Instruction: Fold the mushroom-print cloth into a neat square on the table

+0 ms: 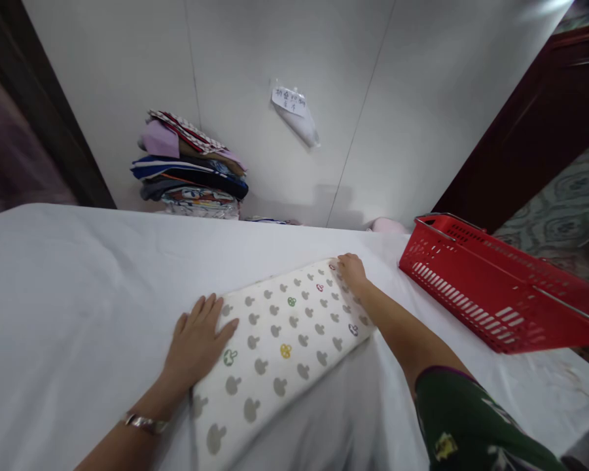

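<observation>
A folded cream cloth [279, 347] printed with small grey mushroom shapes lies on the white table [78, 275] in front of me. My left hand [199, 340] rests flat on its near left edge, fingers spread. My right hand [352, 270] reaches to the cloth's far corner, fingers curled down on the fabric there. A metal bracelet [144, 423] sits on my left wrist.
A red plastic basket [495, 288] with metal handles stands on the table to the right. A stack of folded clothes [191, 167] sits at the back against the white wall [397, 98]. A paper note [289, 101] hangs on that wall.
</observation>
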{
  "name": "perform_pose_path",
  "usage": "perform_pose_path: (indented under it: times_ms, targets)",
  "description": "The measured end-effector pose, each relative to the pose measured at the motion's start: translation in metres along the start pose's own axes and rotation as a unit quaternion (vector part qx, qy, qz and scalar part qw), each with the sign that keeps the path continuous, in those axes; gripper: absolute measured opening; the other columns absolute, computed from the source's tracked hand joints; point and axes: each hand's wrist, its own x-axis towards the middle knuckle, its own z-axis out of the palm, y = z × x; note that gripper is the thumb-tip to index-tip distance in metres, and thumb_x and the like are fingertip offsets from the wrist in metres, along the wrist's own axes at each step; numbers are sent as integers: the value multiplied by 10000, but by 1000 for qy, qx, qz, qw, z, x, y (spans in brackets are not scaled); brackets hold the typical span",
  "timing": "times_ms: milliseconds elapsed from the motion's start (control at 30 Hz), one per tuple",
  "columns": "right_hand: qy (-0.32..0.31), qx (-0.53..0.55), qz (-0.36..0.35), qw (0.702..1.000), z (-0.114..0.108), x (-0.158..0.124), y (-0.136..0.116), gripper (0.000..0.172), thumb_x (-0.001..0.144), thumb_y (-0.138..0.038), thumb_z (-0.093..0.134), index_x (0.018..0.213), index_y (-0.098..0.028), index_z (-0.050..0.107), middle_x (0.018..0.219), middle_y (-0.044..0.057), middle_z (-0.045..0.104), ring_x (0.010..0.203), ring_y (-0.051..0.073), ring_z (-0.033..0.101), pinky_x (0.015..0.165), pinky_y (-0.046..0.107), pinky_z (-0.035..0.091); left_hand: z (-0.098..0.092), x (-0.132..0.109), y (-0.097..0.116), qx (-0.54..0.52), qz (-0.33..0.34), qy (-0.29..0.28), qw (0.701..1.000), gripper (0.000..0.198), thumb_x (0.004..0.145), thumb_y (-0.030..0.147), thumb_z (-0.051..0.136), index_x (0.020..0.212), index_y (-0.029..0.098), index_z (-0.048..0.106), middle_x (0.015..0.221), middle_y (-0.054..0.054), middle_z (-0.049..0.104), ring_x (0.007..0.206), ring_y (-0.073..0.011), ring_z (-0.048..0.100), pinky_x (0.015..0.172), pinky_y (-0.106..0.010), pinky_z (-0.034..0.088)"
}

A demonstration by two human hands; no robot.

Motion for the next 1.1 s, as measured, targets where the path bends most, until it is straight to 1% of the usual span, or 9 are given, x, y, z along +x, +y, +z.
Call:
perform_pose_path:
  times_ms: [200,367,567,633,733,833,933,1033,1100]
  targets:
    - [7,7,-4,1000,4,9,-1,189,847,-197,494,876,-165,678,966,90,644,995,205,522,888,283,355,-1,-1,-1,-2,-3,-8,1000,706,852,536,259,1393,99,380,1480,-109,339,1391,-272,223,1100,-481,219]
    - [21,33,36,999,7,19,0,263,895,-231,387,926,-172,641,1001,69,645,962,177,542,838,257,386,-3,-2,0,0,-6,-16,1000,707,852,534,258,1396,98,373,1485,-106,328,1394,-270,213,1101,-485,214]
    - [-27,45,66,996,19,27,-3,269,888,-232,380,946,-203,641,925,42,683,837,171,600,717,253,420,-4,-1,2,-6,-9,-16,1000,701,842,532,269,1384,105,393,1475,-105,349,1389,-271,229,1098,-483,229]
    - [-41,39,64,996,19,28,-3,264,889,-236,393,947,-207,649,937,53,688,854,185,607,732,265,424,-2,0,1,-8,-9,-11,1000,700,838,536,282,1380,108,399,1474,-105,350,1389,-273,231,1097,-486,231]
    - [-54,25,49,997,14,27,-7,283,899,-233,392,985,-193,659,1023,92,676,961,217,597,829,303,416,-1,-1,0,-7,-9,-8,1000,702,840,541,284,1389,116,385,1476,-105,346,1390,-273,229,1098,-485,230]
    - [-53,18,18,998,5,16,-20,343,920,-240,360,1120,-177,631,1219,115,602,1166,231,502,984,340,337,-2,-1,1,-1,-6,-11,1000,693,850,525,270,1394,109,377,1479,-108,341,1391,-271,225,1099,-478,225]
    - [-56,30,-76,995,3,-4,-41,443,943,-326,320,1324,-175,488,1446,84,400,1353,214,291,1101,364,195,-4,-1,4,4,-5,-13,1000,686,847,517,279,1388,109,387,1473,-107,352,1387,-271,235,1100,-473,223]
    - [-142,66,-172,973,8,-20,-57,580,930,-480,312,1420,-173,353,1515,71,266,1409,233,159,1131,435,97,-6,0,5,2,-8,-16,1000,684,847,519,284,1381,108,397,1465,-110,368,1383,-277,240,1097,-477,226]
    - [-199,86,-168,962,11,-22,-64,639,919,-535,293,1446,-173,297,1528,68,226,1417,241,128,1131,471,75,-7,0,5,1,-6,-14,1000,684,850,522,280,1379,104,397,1465,-115,367,1383,-279,240,1094,-483,229]
